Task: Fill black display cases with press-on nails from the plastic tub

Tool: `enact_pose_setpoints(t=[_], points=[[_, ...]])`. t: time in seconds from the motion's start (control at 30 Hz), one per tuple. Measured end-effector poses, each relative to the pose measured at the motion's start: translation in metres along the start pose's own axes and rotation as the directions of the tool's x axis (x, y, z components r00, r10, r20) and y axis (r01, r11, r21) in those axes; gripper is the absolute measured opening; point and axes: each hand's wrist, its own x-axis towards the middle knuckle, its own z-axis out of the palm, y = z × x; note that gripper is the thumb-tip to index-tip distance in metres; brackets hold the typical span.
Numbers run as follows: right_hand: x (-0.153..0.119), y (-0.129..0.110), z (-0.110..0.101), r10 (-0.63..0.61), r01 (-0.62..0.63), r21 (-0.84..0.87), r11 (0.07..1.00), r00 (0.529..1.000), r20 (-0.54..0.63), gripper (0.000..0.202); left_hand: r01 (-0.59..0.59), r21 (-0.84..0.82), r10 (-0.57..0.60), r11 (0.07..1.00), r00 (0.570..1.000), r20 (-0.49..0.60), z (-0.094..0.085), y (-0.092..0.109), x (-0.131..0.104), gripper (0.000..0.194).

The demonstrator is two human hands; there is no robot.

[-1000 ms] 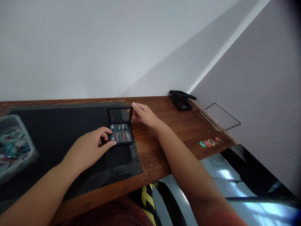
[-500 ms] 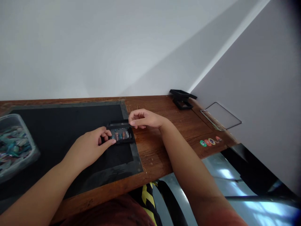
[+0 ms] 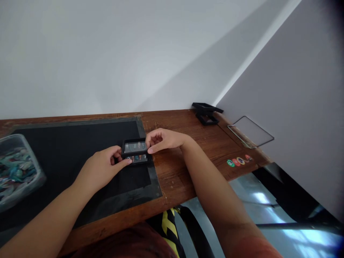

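While the left hand [image 3: 100, 165] grips the left side of the black case [image 3: 140, 161] on the dark mat [image 3: 70, 143], I see the right hand's [image 3: 164, 139] thumb and fingers pinching its tilted, windowed lid [image 3: 132, 147] at the right edge.

A thin metal frame [image 3: 259, 127] sits near colourful stickers [image 3: 236, 162] on the brown table [image 3: 174, 172].

Dim light, diagonal shadow across wall [image 3: 120, 57]

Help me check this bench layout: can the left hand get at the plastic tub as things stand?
Probably yes: the plastic tub looks open and nothing visible blocks the way, though the left hand must first leave the black case.
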Motion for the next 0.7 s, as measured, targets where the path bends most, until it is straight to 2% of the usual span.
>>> enact_pose_setpoints(t=[0.13,0.33,0.7], points=[[-0.0032,-0.0023,-0.0023,-0.015,0.015,0.001,1.0,1.0,0.007,0.03,-0.007,-0.06,0.005,0.998,0.999,-0.031,0.002,-0.0015,0.0013,0.044],[-0.0032,0.0026,-0.0029,-0.011,0.01,0.065,0.998,1.0,0.015,0.039,0.002,-0.049,-0.004,0.999,0.999,-0.047,0.0044,-0.0055,0.0048,0.049],[-0.0018,0.0062,-0.0028,-0.001,0.0,0.048,0.999,1.0,0.031,0.04,0.013,-0.085,-0.014,0.996,1.0,-0.009,0.0045,-0.0074,0.0039,0.052]])
